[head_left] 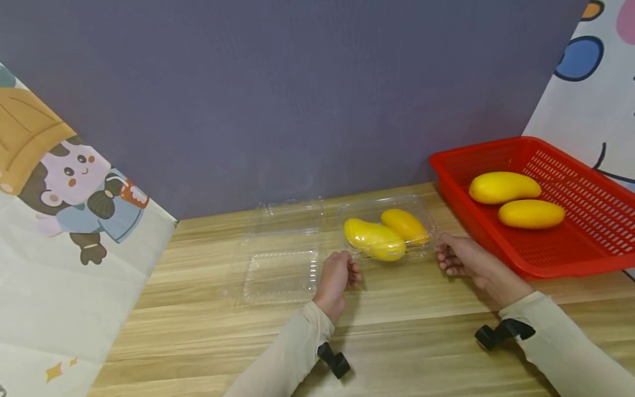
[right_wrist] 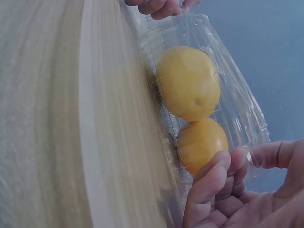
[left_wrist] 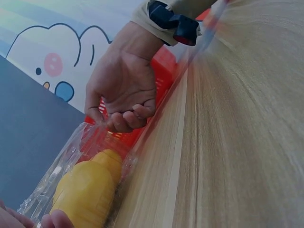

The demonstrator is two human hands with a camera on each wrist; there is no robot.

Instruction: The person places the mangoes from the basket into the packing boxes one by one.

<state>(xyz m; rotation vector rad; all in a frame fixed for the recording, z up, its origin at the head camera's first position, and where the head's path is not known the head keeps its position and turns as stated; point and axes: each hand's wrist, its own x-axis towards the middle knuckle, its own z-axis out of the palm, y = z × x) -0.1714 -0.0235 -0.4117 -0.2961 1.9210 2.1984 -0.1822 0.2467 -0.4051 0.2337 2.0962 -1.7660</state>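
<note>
A clear plastic clamshell box (head_left: 361,209) lies on the wooden table with its lid over two mangoes, a yellow one (head_left: 374,240) and a more orange one (head_left: 407,226). My left hand (head_left: 337,280) pinches the rim at the box's front left corner. At the front right corner, my right hand (head_left: 471,263) pinches the rim between thumb and fingers; the right wrist view shows its thumb and curled fingers (right_wrist: 209,185) at the plastic edge. Both mangoes lie against each other behind the clear wall.
Left of the box lies another clear clamshell (head_left: 283,273), spread open. A red plastic basket (head_left: 473,231) stands at the right with two yellow mangoes (head_left: 504,187) in it. A grey panel (head_left: 307,99) rises behind the table, and printed sheets flank both sides.
</note>
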